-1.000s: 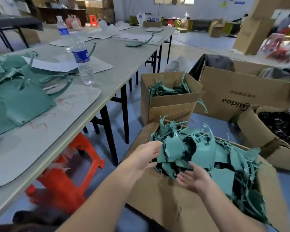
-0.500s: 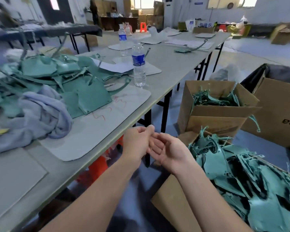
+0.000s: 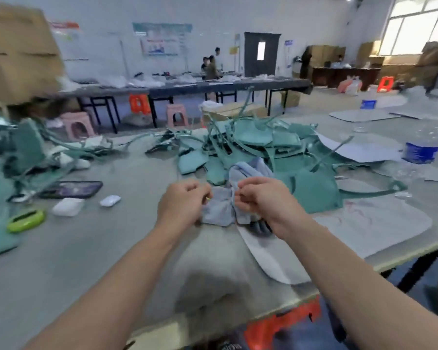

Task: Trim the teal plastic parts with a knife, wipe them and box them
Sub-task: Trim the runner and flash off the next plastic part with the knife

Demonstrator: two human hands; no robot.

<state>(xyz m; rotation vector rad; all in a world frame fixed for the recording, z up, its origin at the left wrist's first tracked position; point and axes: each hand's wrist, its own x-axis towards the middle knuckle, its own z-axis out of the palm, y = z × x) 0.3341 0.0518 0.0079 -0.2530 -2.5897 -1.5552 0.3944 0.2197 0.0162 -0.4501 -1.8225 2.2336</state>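
A pile of teal plastic parts [image 3: 253, 142] with long thin sprues lies on the grey table [image 3: 91, 258], just beyond my hands. A crumpled pale blue cloth [image 3: 219, 207] sits in front of the pile. My left hand [image 3: 185, 202] has its fingers curled on the cloth's left edge, with a small yellow speck at its fingertips. My right hand [image 3: 262, 200] is curled on the cloth's right folds. No knife can be made out; the frame is blurred.
More teal parts [image 3: 25, 152] lie at the far left. A dark-cased phone [image 3: 71, 189], a white earbud case [image 3: 110, 200], a white box [image 3: 67, 207] and a green object [image 3: 25, 220] lie left of my hands. Right: a white mat [image 3: 364, 223], a water bottle [image 3: 422, 145]. Below: an orange stool [image 3: 283, 322].
My view swung left from the cardboard boxes of teal parts to the table. Both hands moved from beside the box, empty, onto the pale blue cloth.
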